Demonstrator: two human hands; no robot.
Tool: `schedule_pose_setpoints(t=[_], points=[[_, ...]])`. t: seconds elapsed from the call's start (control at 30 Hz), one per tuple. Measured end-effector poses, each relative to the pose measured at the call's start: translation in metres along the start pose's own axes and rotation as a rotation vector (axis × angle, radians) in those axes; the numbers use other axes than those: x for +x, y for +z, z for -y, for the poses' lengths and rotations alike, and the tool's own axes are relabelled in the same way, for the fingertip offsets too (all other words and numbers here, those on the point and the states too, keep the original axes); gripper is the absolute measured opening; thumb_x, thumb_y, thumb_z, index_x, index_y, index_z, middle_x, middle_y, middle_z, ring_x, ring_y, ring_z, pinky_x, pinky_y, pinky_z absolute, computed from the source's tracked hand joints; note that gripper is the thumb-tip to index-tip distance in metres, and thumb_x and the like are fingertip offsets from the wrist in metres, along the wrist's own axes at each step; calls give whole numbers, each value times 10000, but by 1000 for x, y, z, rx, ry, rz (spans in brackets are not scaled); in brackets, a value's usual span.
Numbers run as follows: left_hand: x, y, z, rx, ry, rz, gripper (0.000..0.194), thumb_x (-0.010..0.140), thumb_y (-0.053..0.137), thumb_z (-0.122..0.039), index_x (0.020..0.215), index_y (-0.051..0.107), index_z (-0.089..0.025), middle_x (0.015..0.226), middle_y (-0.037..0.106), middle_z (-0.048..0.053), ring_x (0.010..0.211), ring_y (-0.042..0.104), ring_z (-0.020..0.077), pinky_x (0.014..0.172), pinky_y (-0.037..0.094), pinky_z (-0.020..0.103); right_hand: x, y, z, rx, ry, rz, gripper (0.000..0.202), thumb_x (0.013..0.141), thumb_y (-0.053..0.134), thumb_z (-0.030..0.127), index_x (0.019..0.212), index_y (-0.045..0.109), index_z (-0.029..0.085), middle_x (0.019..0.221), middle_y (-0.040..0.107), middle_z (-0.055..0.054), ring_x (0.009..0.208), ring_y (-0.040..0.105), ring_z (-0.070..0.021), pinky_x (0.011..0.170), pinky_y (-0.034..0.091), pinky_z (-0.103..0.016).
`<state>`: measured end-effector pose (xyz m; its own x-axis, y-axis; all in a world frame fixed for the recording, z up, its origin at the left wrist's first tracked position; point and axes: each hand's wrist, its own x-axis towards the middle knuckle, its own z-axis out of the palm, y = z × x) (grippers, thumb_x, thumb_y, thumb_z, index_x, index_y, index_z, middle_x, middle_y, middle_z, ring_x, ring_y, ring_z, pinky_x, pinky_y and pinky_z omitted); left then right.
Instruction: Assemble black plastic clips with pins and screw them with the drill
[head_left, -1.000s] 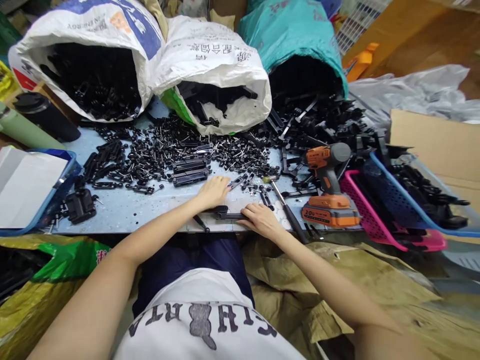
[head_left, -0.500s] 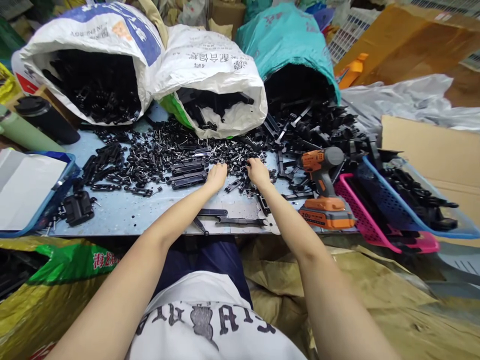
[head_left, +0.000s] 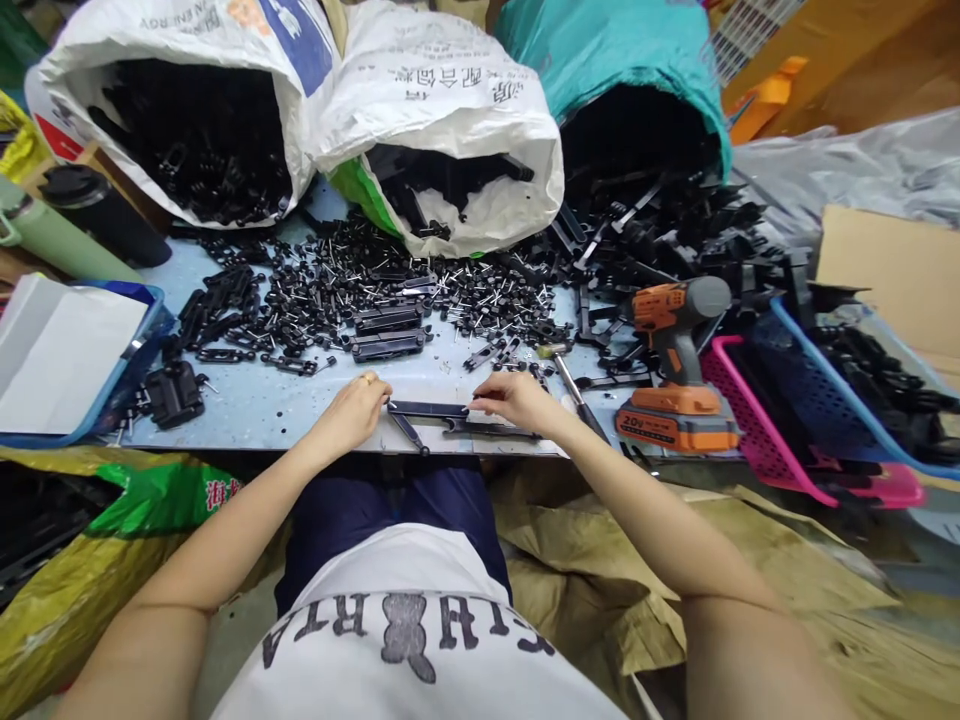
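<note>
Near the front edge of the bench lies a flat black plastic bar, jointed at its left end to a short black arm. My left hand is closed in a pinch at the bar's left end. At the right end, my right hand is pinched too. Small pale glints show at both fingertips, too small to name. Beside the bar, a longer dark bracket lies partly under my right hand. Behind the hands spreads a heap of small black-headed pins or screws, with stacked black bars to its left.
A hammer and an orange cordless drill are to my right, near pink and blue baskets. White sacks and a teal sack of black parts line the back. A blue tray stands left.
Both hands have drawn back from the pin heap to the two ends of the black bar at the front edge. The hammer beside my right arm now shows.
</note>
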<state>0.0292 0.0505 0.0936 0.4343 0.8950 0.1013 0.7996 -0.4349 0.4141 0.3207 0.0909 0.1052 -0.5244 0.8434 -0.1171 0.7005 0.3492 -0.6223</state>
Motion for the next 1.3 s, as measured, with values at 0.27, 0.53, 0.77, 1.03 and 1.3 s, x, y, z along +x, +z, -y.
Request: schedule_pose_setpoints(t=[0.27,0.53,0.77,1.03,1.3], points=[[1,3,-17,316,-28,89,327,778,343,53,916,587,-117,913,536,108,881,511,216,777,449,317,3,8,42,-587,12,184,198,884,515,272,872,654,131,905,645,-106,772,627,-196,657,393,-262],[2,14,-27,362,97,89,258,804,390,37,879,595,-100,876,560,109,846,537,213,742,453,315,2,14,51,-679,-3,224,185,910,468,262,920,610,143,958,632,-103,799,631,-187,643,382,-249],[-12,48,-6,314,110,-133,263,924,395,-200,1074,579,-89,940,628,139,879,564,227,750,428,361,-17,33,16,-560,-93,-75,260,938,413,356,1032,580,180,926,668,-77,763,634,-176,637,408,-249],[14,71,-49,177,192,-28,533,812,553,-505,1170,517,-112,1076,600,149,1034,516,283,884,345,420,-35,74,-48,-332,-346,-313,534,861,485,518,1240,456,143,894,622,-102,784,599,-207,660,483,-316],[30,77,-52,109,223,67,437,809,567,-476,1059,538,-119,1006,584,110,979,507,256,820,365,371,-25,59,-55,-454,-482,-26,482,916,372,499,1204,507,137,836,602,-91,784,564,-198,664,449,-298]])
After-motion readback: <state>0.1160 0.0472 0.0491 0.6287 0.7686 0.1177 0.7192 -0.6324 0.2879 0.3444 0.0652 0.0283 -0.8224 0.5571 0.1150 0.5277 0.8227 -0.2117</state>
